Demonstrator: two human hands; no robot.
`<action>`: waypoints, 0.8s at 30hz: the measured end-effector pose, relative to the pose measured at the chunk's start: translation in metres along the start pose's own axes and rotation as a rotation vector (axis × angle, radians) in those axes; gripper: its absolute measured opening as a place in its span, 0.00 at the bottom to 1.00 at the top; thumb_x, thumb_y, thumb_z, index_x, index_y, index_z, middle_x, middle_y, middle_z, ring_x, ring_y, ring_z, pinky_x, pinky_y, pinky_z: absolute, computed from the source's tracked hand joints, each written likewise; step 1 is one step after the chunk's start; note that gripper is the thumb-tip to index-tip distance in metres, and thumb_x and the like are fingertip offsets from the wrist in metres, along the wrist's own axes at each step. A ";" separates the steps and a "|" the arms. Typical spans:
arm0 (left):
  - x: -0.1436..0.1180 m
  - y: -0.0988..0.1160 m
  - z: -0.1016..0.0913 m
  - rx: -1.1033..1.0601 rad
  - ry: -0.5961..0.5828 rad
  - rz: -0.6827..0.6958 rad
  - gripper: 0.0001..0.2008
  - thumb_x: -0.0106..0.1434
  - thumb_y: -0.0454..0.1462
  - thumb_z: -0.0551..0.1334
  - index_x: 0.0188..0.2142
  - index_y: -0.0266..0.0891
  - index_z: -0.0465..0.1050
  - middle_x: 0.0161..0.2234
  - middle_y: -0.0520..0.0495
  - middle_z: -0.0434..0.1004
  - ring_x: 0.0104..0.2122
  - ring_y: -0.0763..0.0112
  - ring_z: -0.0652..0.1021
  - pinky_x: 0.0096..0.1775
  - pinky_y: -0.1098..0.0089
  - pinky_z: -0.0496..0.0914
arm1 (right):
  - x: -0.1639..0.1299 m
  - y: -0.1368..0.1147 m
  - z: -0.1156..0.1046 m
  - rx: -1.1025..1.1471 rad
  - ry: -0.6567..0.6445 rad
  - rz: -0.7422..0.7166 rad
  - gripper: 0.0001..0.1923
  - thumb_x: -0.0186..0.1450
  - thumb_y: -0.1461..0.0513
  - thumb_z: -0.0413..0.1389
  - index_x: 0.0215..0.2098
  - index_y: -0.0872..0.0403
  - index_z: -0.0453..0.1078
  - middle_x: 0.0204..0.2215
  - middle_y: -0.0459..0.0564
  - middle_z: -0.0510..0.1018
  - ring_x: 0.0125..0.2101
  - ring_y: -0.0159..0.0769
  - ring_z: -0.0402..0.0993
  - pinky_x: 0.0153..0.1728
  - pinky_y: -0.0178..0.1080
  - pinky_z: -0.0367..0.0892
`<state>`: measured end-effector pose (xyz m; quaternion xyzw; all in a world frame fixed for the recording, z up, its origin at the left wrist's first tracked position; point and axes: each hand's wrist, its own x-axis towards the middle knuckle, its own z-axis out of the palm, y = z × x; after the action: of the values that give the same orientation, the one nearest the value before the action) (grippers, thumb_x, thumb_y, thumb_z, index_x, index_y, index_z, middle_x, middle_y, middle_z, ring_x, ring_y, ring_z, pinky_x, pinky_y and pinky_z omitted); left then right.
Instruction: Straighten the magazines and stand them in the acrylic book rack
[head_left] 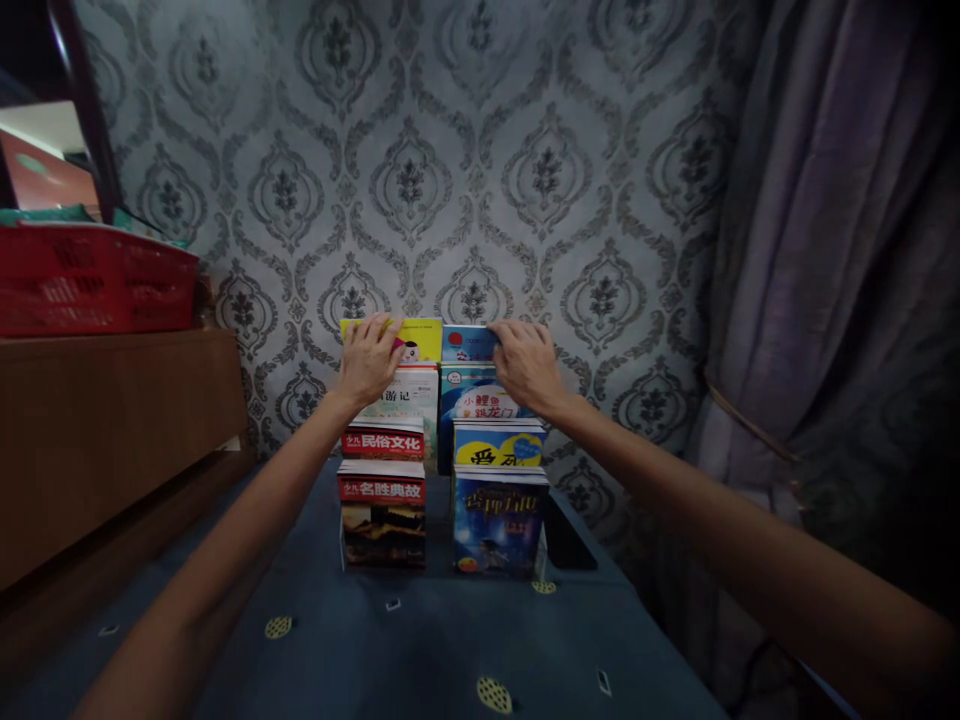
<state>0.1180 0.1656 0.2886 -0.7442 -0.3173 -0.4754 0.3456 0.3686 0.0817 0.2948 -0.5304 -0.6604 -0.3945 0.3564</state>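
At the back of the left row, my left hand [367, 362] has its fingers curled at the top edge of a yellow book [427, 335]. My right hand [527, 362] is closed at the upper right corner of a blue book [466, 342] at the back of the right row. The thumbs are partly hidden. Before my left hand stand a pale book [421, 405], a red-topped book [382, 442] and a dark book with a red band [384, 520]. Before my right hand are a blue picture book [480, 400], a yellow-and-blue book [495, 447] and a dark blue book [496, 525].
The rows stand upright on a blue-green patterned cloth [360, 650], near a grey patterned wall [480, 180]. A dark flat object [570, 540] lies right of the books. A red basket [97, 280] sits on a wooden cabinet [120, 430] at left; a curtain [810, 250] hangs at right.
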 end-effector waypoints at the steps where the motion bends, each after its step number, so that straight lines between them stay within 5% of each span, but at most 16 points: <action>1: 0.000 0.000 -0.001 0.004 -0.008 -0.001 0.22 0.70 0.41 0.54 0.61 0.38 0.65 0.59 0.36 0.69 0.59 0.52 0.67 0.61 0.51 0.57 | 0.000 0.000 -0.001 0.000 0.003 -0.002 0.20 0.67 0.67 0.45 0.54 0.56 0.68 0.54 0.61 0.76 0.54 0.50 0.69 0.58 0.53 0.56; 20: 0.003 0.006 -0.029 0.056 -0.202 -0.036 0.24 0.72 0.41 0.51 0.64 0.38 0.61 0.65 0.36 0.63 0.64 0.52 0.64 0.62 0.48 0.54 | 0.001 -0.005 -0.015 0.039 -0.059 0.052 0.21 0.67 0.68 0.45 0.56 0.58 0.68 0.56 0.62 0.74 0.57 0.52 0.66 0.60 0.56 0.51; 24: -0.006 0.012 -0.040 -0.016 -0.195 -0.037 0.25 0.73 0.44 0.48 0.65 0.37 0.59 0.68 0.37 0.57 0.68 0.51 0.58 0.64 0.46 0.50 | -0.028 -0.009 -0.033 0.110 0.006 0.096 0.22 0.67 0.67 0.46 0.58 0.58 0.67 0.59 0.61 0.72 0.60 0.51 0.63 0.62 0.56 0.50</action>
<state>0.1065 0.1256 0.2928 -0.7838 -0.3592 -0.4095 0.2982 0.3667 0.0390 0.2835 -0.5398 -0.6537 -0.3416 0.4057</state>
